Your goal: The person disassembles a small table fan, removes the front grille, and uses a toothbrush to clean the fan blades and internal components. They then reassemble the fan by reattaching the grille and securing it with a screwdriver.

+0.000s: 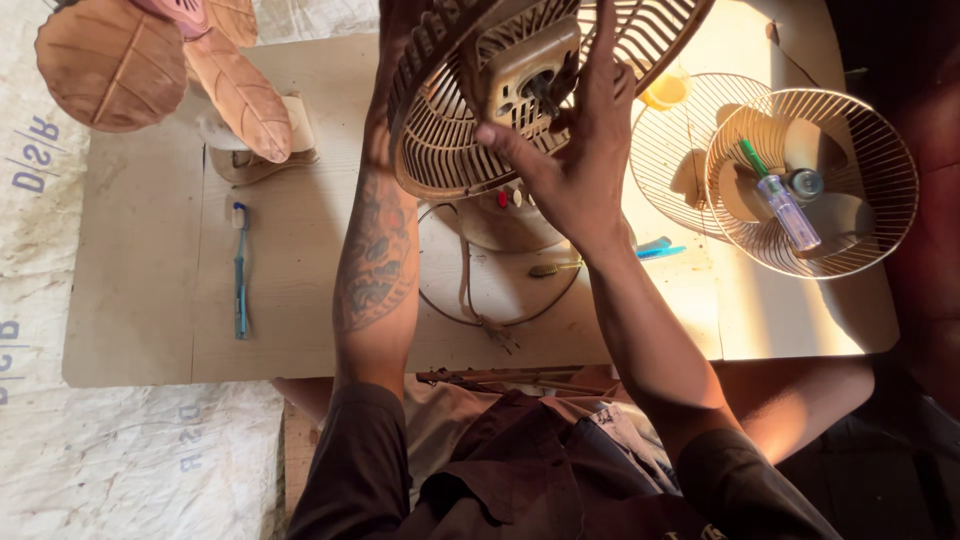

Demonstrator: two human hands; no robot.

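Note:
I hold a brown fan guard (pixel 440 150), with its beige motor housing (pixel 525 60) in the middle, tilted up over the board. My left hand (pixel 400 25) grips the guard's upper left rim and is partly hidden by it. The tattooed forearm runs up beneath the guard. My right hand (pixel 575 150) lies against the motor housing with fingers spread. Its fingertips touch the dark part at the housing's centre and the thumb points left. Below the guard stands the fan's base (pixel 500 220) with red buttons, its cord (pixel 470 300) looped towards me.
A brown fan blade set (pixel 150 60) lies top left, a blue toothbrush (pixel 240 270) left. Right: two wire guards (pixel 880 170) stacked, holding a clear-handled screwdriver (pixel 785 205) and a round cap (pixel 805 184). An orange cup (pixel 668 90) and a blue-handled tool (pixel 655 250) lie nearby on the board (pixel 140 300).

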